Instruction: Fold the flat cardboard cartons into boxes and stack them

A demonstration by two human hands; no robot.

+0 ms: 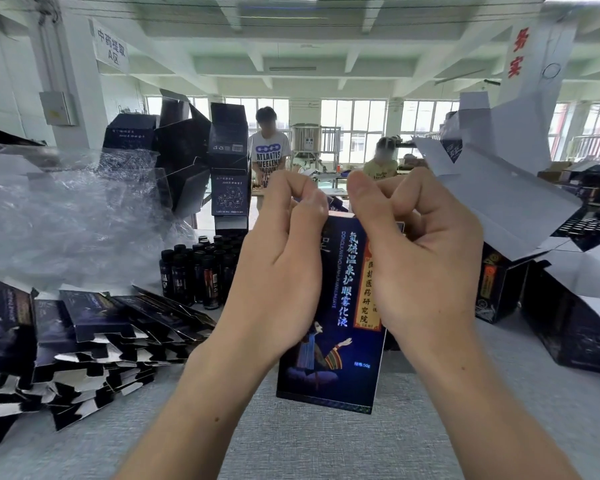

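I hold a dark blue carton (333,341) upright above the grey table, its printed front with Chinese text and a figure facing me. My left hand (278,271) grips its left side, fingers curled over the top edge. My right hand (416,265) grips the right side, thumb and fingers bent at the top flap. The carton's top end is hidden behind my fingers. A heap of flat cartons (84,341) lies at the left. Folded boxes with open flaps (568,299) stand at the right.
Dark small bottles (198,268) stand grouped behind the flat heap. Crumpled clear plastic wrap (66,216) fills the left. A tall stack of opened cartons (222,161) rises at centre back. Two people (269,150) work at a far table. Grey table surface (326,445) lies below my wrists.
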